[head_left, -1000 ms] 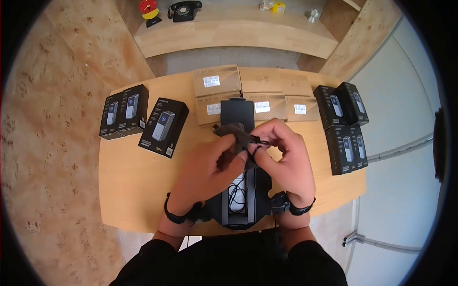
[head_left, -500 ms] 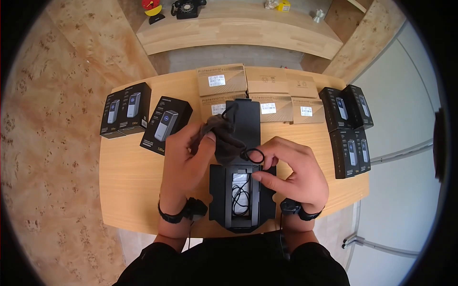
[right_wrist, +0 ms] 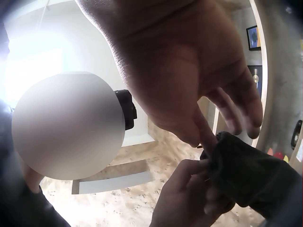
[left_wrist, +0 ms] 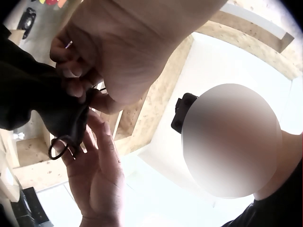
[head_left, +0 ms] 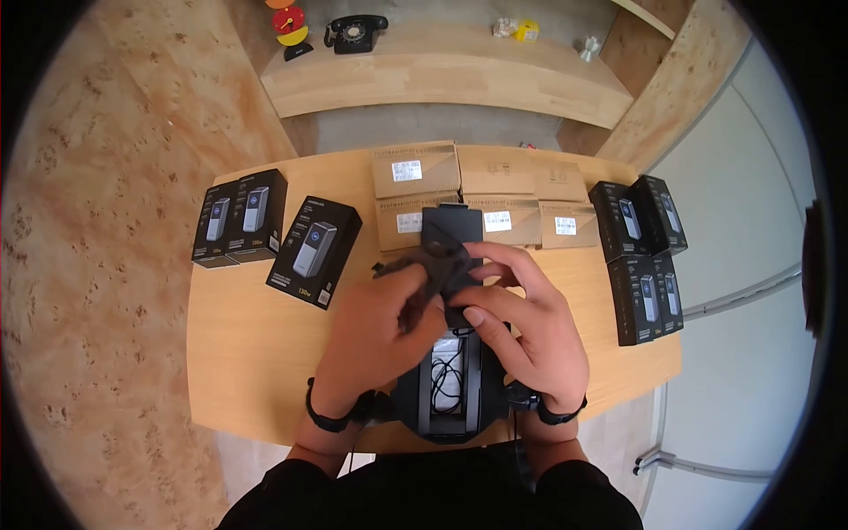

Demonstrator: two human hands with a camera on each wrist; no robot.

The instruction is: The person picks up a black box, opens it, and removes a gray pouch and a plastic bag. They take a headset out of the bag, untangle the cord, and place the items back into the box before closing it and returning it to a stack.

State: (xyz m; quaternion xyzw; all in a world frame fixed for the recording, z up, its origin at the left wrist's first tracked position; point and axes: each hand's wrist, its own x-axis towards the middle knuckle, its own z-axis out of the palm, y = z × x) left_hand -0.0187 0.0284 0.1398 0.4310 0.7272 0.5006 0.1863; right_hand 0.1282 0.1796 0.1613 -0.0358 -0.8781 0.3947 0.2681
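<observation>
A dark grey drawstring pouch (head_left: 448,253) is held up in front of me. My left hand (head_left: 375,331) grips its gathered fabric between thumb and fingers. Loosely spread, the fingers of my right hand (head_left: 534,331) touch the pouch's near right edge, thumb a little apart below. In the left wrist view, a black cord loop (left_wrist: 57,148) hangs from the pouch (left_wrist: 28,90) by the right fingertips. Under both hands an opened black box (head_left: 474,380) has its long flap (head_left: 466,225) laid back. A coiled black cable (head_left: 446,389) lies inside it over a whitish packet.
Brown cardboard boxes (head_left: 499,181) are stacked at the table's back. Black printed boxes stand left (head_left: 315,252) and right (head_left: 649,300). A shelf (head_left: 450,84) behind carries a black rotary telephone (head_left: 355,35). Both wrists wear black straps with cameras.
The left hand drew the pouch left and then back to the middle. My right hand came off the cord loop and has moved in to the pouch's edge.
</observation>
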